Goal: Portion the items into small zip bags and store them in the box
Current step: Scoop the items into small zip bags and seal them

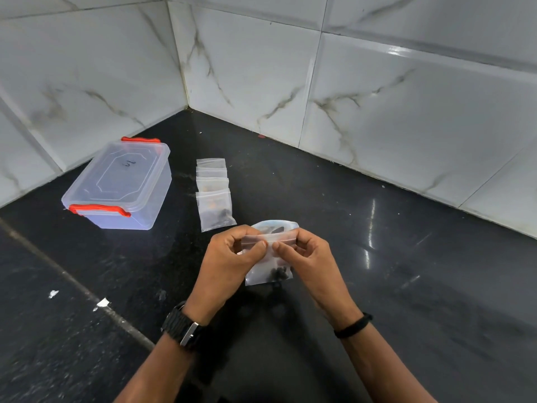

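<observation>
I'm sealing a small clear zip bag (268,257) of dark bits, my left hand (229,257) and right hand (308,257) pinching its top strip above the black bench (406,257). Next it should go into the closed clear plastic box with red latches (119,184), which needs opening.

Black speckled counter (377,286) ran into corner, glossy, with light glare at right. White marble-look wall tiles (261,68) stood behind on both sides. Small white scraps (101,303) lay on counter near pale seam (72,282) at left.
</observation>
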